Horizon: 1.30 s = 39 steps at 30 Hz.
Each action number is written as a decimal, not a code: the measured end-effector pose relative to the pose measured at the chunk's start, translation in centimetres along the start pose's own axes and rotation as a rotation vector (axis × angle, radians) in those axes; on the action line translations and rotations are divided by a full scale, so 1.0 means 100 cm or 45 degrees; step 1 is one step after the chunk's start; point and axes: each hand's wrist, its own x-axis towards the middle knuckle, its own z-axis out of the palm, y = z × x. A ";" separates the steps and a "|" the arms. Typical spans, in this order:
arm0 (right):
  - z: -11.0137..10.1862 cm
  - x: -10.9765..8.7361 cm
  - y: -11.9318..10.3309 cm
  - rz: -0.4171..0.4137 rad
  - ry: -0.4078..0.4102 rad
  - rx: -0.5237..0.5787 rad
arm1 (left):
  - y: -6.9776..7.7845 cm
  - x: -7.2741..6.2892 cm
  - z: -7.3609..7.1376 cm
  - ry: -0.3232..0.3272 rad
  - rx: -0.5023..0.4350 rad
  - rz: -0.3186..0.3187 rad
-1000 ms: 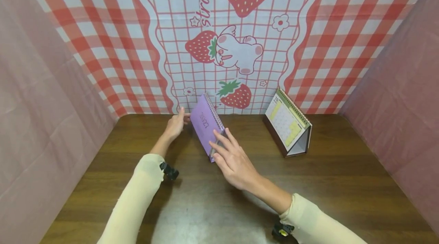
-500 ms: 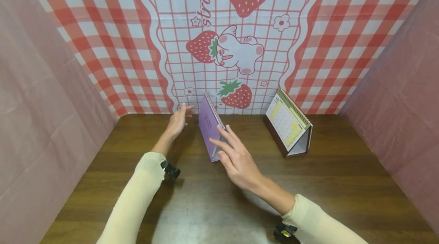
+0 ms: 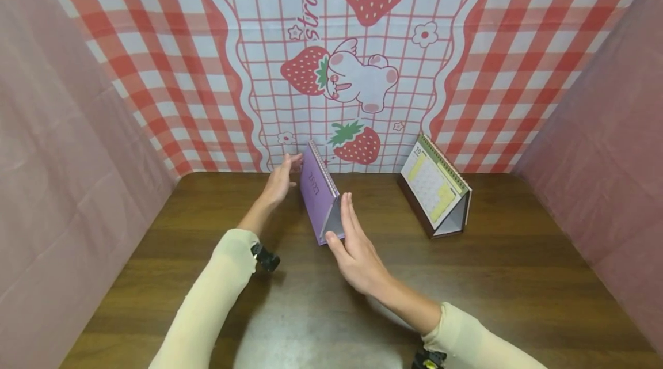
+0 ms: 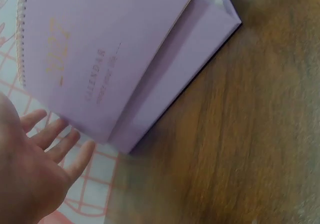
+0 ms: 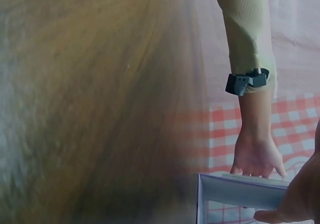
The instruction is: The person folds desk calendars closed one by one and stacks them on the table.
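Observation:
A purple desk calendar (image 3: 317, 195) marked 2027 stands as a tent at the middle back of the table, its spiral binding on top. My left hand (image 3: 279, 183) is at its far end, fingers extended; in the left wrist view the fingertips lie by the edge of the cover (image 4: 100, 58). My right hand (image 3: 361, 257) is at the near open end, fingers straight and thumb apart, close to or touching the edge. The right wrist view shows the calendar's hollow side (image 5: 245, 191) between my right hand (image 5: 300, 191) and the left hand (image 5: 257, 156).
A second desk calendar (image 3: 434, 187), white and yellow with a green top strip and brown base, stands to the right at a similar angle. A red-and-white strawberry cloth (image 3: 362, 69) hangs behind the wooden table (image 3: 290, 311). Pink cloth (image 3: 611, 104) hangs at both sides.
The purple calendar has turned and shifted slightly right, its front now steeper. My left hand has moved right after it. My right fingers have straightened and drawn back from the cover.

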 end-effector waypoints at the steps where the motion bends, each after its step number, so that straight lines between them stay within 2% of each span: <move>1: 0.001 0.000 0.000 0.016 -0.019 0.001 | 0.001 0.000 0.001 0.000 -0.007 -0.004; 5: 0.004 0.000 -0.002 0.057 -0.060 0.009 | 0.003 -0.001 0.005 0.002 -0.027 -0.032; 16: 0.003 0.003 0.001 0.059 -0.081 -0.013 | 0.000 -0.004 0.004 -0.005 -0.054 -0.060; 26: -0.010 0.012 0.010 0.071 -0.035 -0.022 | -0.006 -0.009 -0.005 -0.042 0.004 -0.061; 29: -0.015 0.015 0.013 0.085 -0.031 -0.019 | -0.001 -0.015 -0.006 -0.028 0.035 -0.061; 31: -0.019 0.017 0.016 0.093 -0.028 -0.016 | 0.019 -0.029 -0.004 -0.002 0.083 -0.059; 36: -0.027 0.025 0.026 0.090 -0.020 0.020 | 0.121 -0.095 0.004 -0.013 0.128 -0.078; 38: -0.031 0.029 0.032 0.080 -0.013 0.038 | 0.147 -0.113 0.005 -0.037 0.117 -0.092; 39: -0.032 0.030 0.034 0.074 -0.007 0.042 | 0.149 -0.114 0.006 -0.035 0.129 -0.107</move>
